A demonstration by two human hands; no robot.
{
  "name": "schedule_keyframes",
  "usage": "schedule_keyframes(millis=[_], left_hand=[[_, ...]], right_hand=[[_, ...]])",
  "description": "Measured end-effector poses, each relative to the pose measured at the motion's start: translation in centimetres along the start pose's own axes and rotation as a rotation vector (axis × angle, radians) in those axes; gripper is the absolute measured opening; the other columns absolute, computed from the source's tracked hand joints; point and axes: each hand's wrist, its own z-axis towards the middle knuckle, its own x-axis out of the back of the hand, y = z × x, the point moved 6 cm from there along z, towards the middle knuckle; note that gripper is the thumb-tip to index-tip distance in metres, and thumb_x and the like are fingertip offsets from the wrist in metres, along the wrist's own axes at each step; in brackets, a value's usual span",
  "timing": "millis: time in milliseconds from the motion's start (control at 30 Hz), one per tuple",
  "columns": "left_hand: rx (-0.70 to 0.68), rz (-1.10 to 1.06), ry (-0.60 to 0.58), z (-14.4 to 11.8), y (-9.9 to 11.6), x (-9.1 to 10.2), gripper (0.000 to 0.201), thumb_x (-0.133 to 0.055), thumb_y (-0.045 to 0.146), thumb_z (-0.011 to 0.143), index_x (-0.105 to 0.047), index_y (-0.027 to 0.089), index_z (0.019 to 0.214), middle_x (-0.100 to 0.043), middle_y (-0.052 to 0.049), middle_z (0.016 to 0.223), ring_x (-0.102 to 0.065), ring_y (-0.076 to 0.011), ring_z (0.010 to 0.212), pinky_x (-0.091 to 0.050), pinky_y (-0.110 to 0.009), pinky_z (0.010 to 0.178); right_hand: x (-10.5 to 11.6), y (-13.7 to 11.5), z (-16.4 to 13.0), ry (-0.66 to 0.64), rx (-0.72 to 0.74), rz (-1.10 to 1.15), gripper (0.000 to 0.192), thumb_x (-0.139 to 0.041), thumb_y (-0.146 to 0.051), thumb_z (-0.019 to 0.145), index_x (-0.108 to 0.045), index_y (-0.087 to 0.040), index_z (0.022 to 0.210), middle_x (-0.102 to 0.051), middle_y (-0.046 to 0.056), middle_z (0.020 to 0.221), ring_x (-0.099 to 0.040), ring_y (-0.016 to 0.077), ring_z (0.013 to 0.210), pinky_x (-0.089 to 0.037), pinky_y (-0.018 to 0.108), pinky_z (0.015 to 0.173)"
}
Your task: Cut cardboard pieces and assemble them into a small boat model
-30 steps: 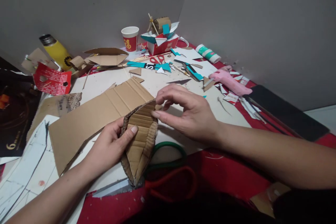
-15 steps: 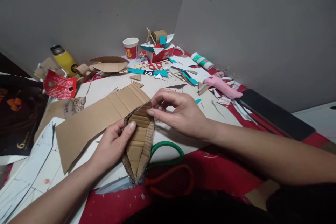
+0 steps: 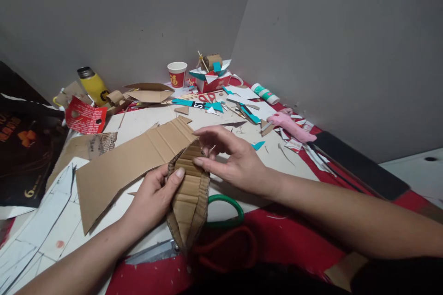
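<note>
Cardboard boat shape (image 3: 188, 193) sits between both hands: left hand (image 3: 154, 196) and right hand (image 3: 230, 159) pinch its sides.

A single head-worn camera looks forward and down from above and behind the left hand (image 3: 152, 200) and right hand (image 3: 235, 161), close enough that both forearms enter from the bottom edge. It faces a corner where two grey walls (image 3: 311, 32) meet, well beyond the hands, with the table (image 3: 145, 120) stretching away between.
</note>
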Motion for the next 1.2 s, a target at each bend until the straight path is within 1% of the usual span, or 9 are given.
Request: schedule_keyframes(millis=[133, 267, 400, 500, 667, 800, 900, 1033, 1200], left_hand=[[0.118, -0.194, 0.047, 0.1, -0.2, 0.9, 0.037, -0.06, 0.046, 0.087, -0.071, 0.016, 0.106, -0.076, -0.008, 0.098, -0.07, -0.0232, 0.089, -0.054, -0.033, 0.08], [0.086, -0.385, 0.269, 0.4, 0.3, 3.2, 0.034, -0.063, 0.042, 0.083, -0.07, 0.019, 0.106, -0.076, -0.008, 0.099, -0.071, -0.0245, 0.089, -0.058, -0.032, 0.07], [-0.012, -0.312, 0.197, 0.5, 1.3, 2.8, 0.04, -0.071, 0.021, 0.072, -0.065, 0.018, 0.112, -0.074, -0.009, 0.1, -0.069, -0.0261, 0.096, -0.058, -0.038, 0.082], [-0.119, -0.154, 0.151, -0.3, 2.6, 1.9, 0.046, -0.073, 0.028, 0.074, -0.062, 0.018, 0.118, -0.073, -0.01, 0.106, -0.062, -0.0288, 0.113, -0.044, -0.044, 0.104], [-0.201, 0.006, 0.213, -1.7, 4.7, 2.2, 0.06, -0.071, 0.042, 0.076, -0.056, 0.02, 0.13, -0.07, -0.012, 0.117, -0.054, -0.0324, 0.124, -0.041, -0.047, 0.106], [-0.244, -0.061, 0.189, -2.1, 5.7, 3.1, 0.075, -0.078, 0.047, 0.067, -0.053, 0.027, 0.134, -0.067, -0.009, 0.124, -0.049, -0.0322, 0.129, -0.042, -0.045, 0.106], [-0.232, -0.181, 0.191, -1.8, 6.1, 3.9, 0.071, -0.073, 0.055, 0.069, -0.056, 0.027, 0.132, -0.069, -0.009, 0.12, -0.056, -0.034, 0.122, -0.046, -0.048, 0.102], [-0.173, -0.321, 0.229, -1.2, 6.4, 5.1, 0.065, -0.059, 0.064, 0.075, -0.06, 0.026, 0.128, -0.073, -0.01, 0.108, -0.066, -0.0346, 0.105, -0.053, -0.052, 0.091], [0.069, -0.282, 0.181, -1.0, 4.0, 3.9, 0.063, -0.06, 0.066, 0.074, -0.065, 0.026, 0.123, -0.074, -0.008, 0.108, -0.066, -0.0363, 0.106, -0.055, -0.048, 0.09]], right_hand=[[-0.4, 1.0, 0.2, -0.054, -0.207, 0.154, 0.021, -0.064, -0.026, 0.081, -0.057, -0.018, 0.099, -0.049, -0.004, 0.07, -0.044, 0.0083, 0.056, -0.041, 0.02, 0.049], [1.3, 2.3, 0.7, 0.199, -0.355, 0.346, 0.034, -0.073, -0.032, 0.072, -0.05, -0.021, 0.095, -0.049, -0.007, 0.068, -0.05, 0.0082, 0.051, -0.046, 0.02, 0.045], [1.3, 3.2, 0.7, 0.261, -0.46, 0.545, 0.043, -0.078, -0.035, 0.066, -0.047, -0.02, 0.091, -0.062, -0.001, 0.081, -0.061, 0.0115, 0.057, -0.054, 0.023, 0.047], [-0.2, 2.9, -0.1, 0.168, -0.534, 0.617, 0.04, -0.076, -0.034, 0.069, -0.046, -0.02, 0.09, -0.065, -0.002, 0.076, -0.062, 0.0107, 0.052, -0.051, 0.02, 0.045], [-2.9, 1.3, -1.8, -0.017, -0.625, 0.778, 0.041, -0.072, -0.031, 0.074, -0.044, -0.019, 0.101, -0.068, -0.001, 0.072, -0.065, 0.0119, 0.056, -0.05, 0.018, 0.047], [-4.0, -0.1, -2.7, -0.168, -0.66, 0.86, 0.046, -0.074, -0.027, 0.071, -0.045, -0.018, 0.106, -0.065, -0.002, 0.071, -0.064, 0.0115, 0.057, -0.051, 0.019, 0.048], [-4.3, -1.3, -3.2, -0.376, -0.621, 0.879, 0.047, -0.076, -0.023, 0.065, -0.051, -0.02, 0.104, -0.063, -0.002, 0.078, -0.062, 0.0098, 0.059, -0.048, 0.018, 0.05], [-3.6, -1.8, -3.4, -0.668, -0.546, 0.656, 0.04, -0.079, -0.018, 0.058, -0.063, -0.018, 0.095, -0.062, -0.001, 0.081, -0.058, 0.0101, 0.068, -0.044, 0.017, 0.054], [-0.5, -0.9, -0.3, -0.157, -0.369, 0.538, 0.016, -0.07, -0.021, 0.073, -0.065, -0.014, 0.087, -0.05, -0.005, 0.065, -0.045, 0.006, 0.057, -0.036, 0.017, 0.052]])
